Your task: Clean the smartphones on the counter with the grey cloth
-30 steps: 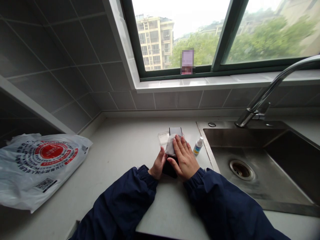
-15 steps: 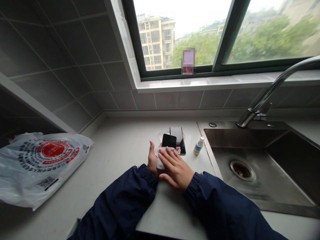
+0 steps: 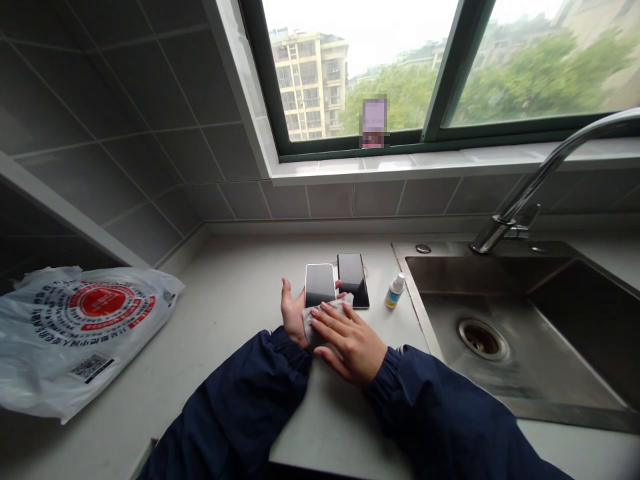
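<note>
A smartphone (image 3: 320,283) with a dark screen and pale edge rests in my left hand (image 3: 293,312), whose thumb points up on the left while fingertips show at the phone's right side. My right hand (image 3: 353,343) lies with fingers stretched over a light grey cloth (image 3: 311,328), pressing it on the phone's lower part, which is hidden. Just behind, a second, larger dark phone (image 3: 353,280) lies flat on the counter. To its right stands a small white spray bottle (image 3: 395,291) with a blue and yellow label.
A steel sink (image 3: 435,320) with a curved tap (image 3: 530,180) takes up the right side. On the left, a white plastic bag (image 3: 90,333) with red and black print lies on the pale counter (image 3: 235,287). A window (image 3: 350,73) is above the tiled wall.
The cloth and my right hand have moved down along the phone, so more of its screen shows. The phone in my left hand has shifted left, apart from the larger phone.
</note>
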`<state>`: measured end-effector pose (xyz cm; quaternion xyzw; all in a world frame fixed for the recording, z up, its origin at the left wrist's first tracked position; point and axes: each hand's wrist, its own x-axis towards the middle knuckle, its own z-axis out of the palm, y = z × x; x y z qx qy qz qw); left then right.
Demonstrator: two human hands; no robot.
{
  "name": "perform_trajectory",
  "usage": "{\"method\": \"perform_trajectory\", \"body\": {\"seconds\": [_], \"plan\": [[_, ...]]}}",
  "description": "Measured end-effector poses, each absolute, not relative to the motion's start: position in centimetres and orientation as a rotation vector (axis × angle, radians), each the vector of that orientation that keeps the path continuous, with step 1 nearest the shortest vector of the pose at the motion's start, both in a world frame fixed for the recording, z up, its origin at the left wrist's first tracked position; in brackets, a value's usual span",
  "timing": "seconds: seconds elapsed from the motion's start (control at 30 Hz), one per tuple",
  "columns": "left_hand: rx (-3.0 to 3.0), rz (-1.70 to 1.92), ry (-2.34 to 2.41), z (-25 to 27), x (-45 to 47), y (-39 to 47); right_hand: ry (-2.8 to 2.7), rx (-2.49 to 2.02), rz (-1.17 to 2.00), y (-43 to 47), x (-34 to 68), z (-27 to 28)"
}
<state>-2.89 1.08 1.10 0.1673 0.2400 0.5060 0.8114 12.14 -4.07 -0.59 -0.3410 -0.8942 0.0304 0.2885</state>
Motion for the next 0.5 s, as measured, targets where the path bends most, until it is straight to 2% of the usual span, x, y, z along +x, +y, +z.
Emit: {"method": "perform_trajectory", "body": {"seconds": [0.5], "plan": [[0.420,1.040,0.394,0.9,-1.6,0.4,-2.312,-1.273,-0.077,-3.3,12.6,-1.3]]}}
